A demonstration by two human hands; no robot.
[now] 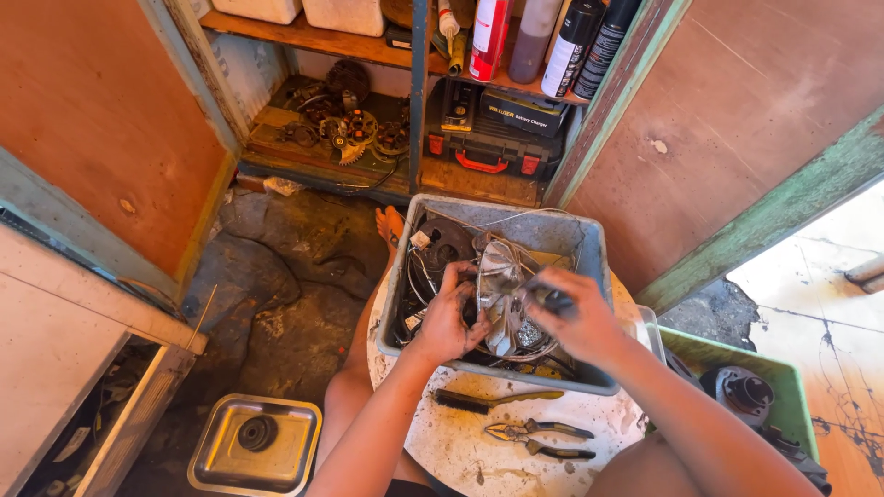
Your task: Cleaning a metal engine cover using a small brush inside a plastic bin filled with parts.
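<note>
Two bare hands work over a grey plastic tub [589,241] that rests on a round white dirty table top [460,451].

At the far left, a square steel tray [214,453] lies on the ground with a small black wheel-shaped part [257,433] inside; its lower edge is cut off by the picture border.

The left hand [448,317] is closed around the left side of a pale grey metal fan-like part with thin wires [502,285], which is held just above the tub. Its fingers are dirty and partly hide the part. Under the part there is a dark round piece [444,245] and black cables, hard to make out in the shadow.

The right hand [575,317] grips a small dark tool [551,296] against the right side of the same part; what kind of tool it is I cannot tell, because the fingers cover most of it.

In front of the tub lie a black brush with a yellowish handle [497,399] and pliers with black and yellow handles [539,437].

At the right, a green plastic crate [794,398] holds a round rusty metal hub [744,391], partly covered by the right forearm.
</note>
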